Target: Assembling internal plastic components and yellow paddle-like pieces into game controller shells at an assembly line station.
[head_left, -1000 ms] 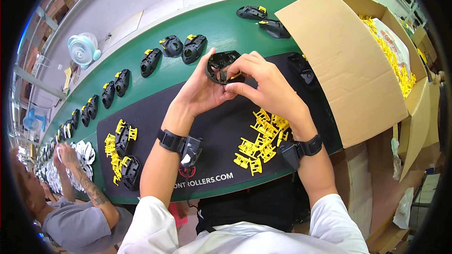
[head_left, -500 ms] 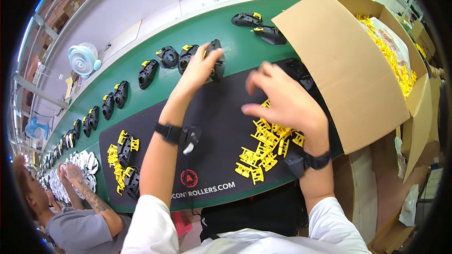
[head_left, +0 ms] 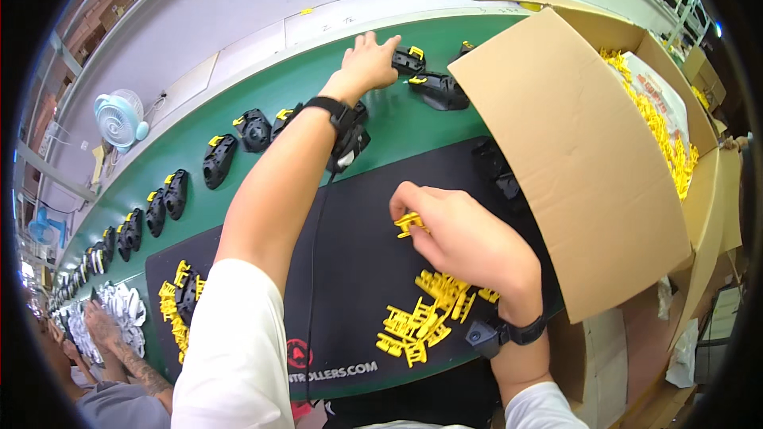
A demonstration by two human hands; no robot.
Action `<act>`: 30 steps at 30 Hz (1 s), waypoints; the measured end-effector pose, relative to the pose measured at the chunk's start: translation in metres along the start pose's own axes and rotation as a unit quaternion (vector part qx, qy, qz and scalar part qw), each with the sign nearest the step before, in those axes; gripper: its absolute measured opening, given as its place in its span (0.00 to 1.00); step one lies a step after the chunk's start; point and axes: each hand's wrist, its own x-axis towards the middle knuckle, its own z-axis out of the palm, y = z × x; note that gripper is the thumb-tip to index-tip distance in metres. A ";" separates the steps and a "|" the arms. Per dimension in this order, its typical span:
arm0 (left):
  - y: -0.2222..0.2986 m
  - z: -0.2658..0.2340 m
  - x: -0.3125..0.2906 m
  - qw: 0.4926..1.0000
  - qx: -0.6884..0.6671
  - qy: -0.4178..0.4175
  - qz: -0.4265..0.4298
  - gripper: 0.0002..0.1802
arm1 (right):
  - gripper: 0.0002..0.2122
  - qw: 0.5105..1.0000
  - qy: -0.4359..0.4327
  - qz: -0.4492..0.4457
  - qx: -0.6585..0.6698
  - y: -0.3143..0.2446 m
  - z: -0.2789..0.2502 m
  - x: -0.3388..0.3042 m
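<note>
My left hand [head_left: 369,65] reaches to the far side of the green table, open with its fingers stretched out. Just right of its fingertips lies a black mouse-shaped plastic shell [head_left: 410,61] with a yellow part on it; I cannot tell whether they touch. Another such black shell [head_left: 442,92] sits slightly nearer. Over the dark mat, my right hand [head_left: 474,240] is closed, pinching a small yellow plastic clip [head_left: 408,224] between thumb and fingers. Below it is a loose pile of similar yellow clips [head_left: 421,318]. My left wrist partly covers more shells.
A large cardboard box [head_left: 572,167] filled with yellow clips stands at the right, its flap over the table. More black shells [head_left: 220,160] line the table leftward. Yellow clips [head_left: 171,314] lie at the mat's left. A co-worker's hand [head_left: 102,326] is over white parts at lower left.
My left hand has let go of a black shell and moved away toward the far right. My right hand has come nearer and now holds a yellow clip. The view has shifted somewhat.
</note>
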 end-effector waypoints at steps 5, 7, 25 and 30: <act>-0.039 0.019 0.046 0.989 -0.036 -0.090 0.115 0.40 | 0.12 0.981 0.135 -0.081 0.115 -0.009 0.006 0.016; -0.035 0.009 0.038 0.995 -0.046 0.002 0.083 0.39 | 0.12 0.971 0.184 -0.098 0.115 -0.006 0.012 0.020; 0.039 -0.085 -0.307 0.577 -0.814 0.042 -0.055 0.45 | 0.04 0.948 0.265 -0.050 0.166 -0.021 0.048 0.032; 0.049 -0.076 -0.308 0.568 -0.819 0.056 -0.049 0.47 | 0.07 0.924 0.335 -0.070 0.170 -0.019 0.050 0.035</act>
